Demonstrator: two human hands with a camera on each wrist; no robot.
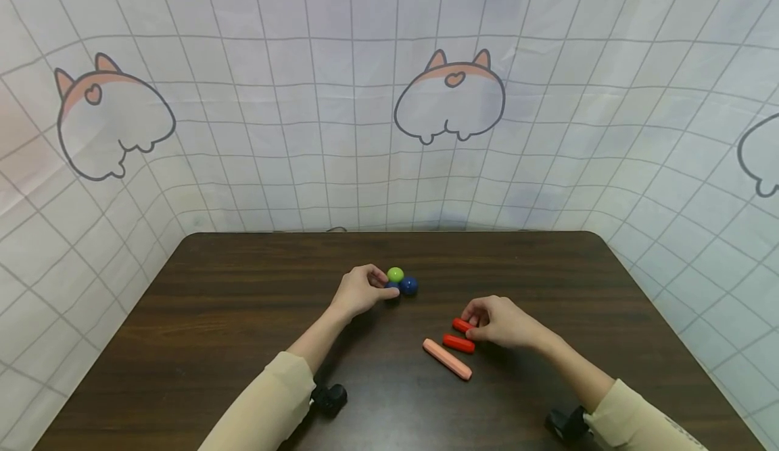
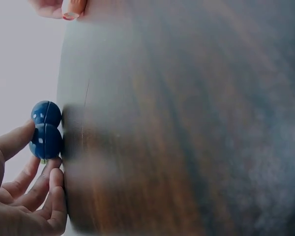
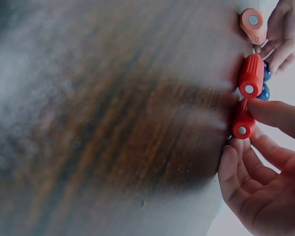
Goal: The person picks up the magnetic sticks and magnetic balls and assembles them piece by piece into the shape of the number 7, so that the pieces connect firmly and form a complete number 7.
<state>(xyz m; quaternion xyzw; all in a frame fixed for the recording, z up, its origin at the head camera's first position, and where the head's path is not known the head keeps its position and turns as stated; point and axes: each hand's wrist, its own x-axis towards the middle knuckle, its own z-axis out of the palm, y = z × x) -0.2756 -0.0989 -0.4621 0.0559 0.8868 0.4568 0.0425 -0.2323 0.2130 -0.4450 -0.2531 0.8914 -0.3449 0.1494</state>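
Note:
My left hand [image 1: 363, 290] pinches the nearer of two blue balls [image 1: 392, 287] between thumb and fingers. Right beside it sit the other blue ball [image 1: 409, 285] and a green ball [image 1: 395, 274]; in the left wrist view the blue pair [image 2: 46, 113] hides most of the green one. To the right, my right hand [image 1: 499, 321] grips a short red magnetic rod [image 1: 462, 324], its round metal end showing in the right wrist view [image 3: 243, 124]. A second red rod [image 1: 459, 343] lies just in front, and a longer salmon-coloured rod [image 1: 447, 359] lies nearer to me.
Everything lies on a dark wood-grain table [image 1: 213, 316] with rounded far corners. Behind and beside it hangs a white grid-patterned cloth [image 1: 274, 99] printed with cartoon animals. Black wrist devices [image 1: 330, 399] are worn at both cuffs.

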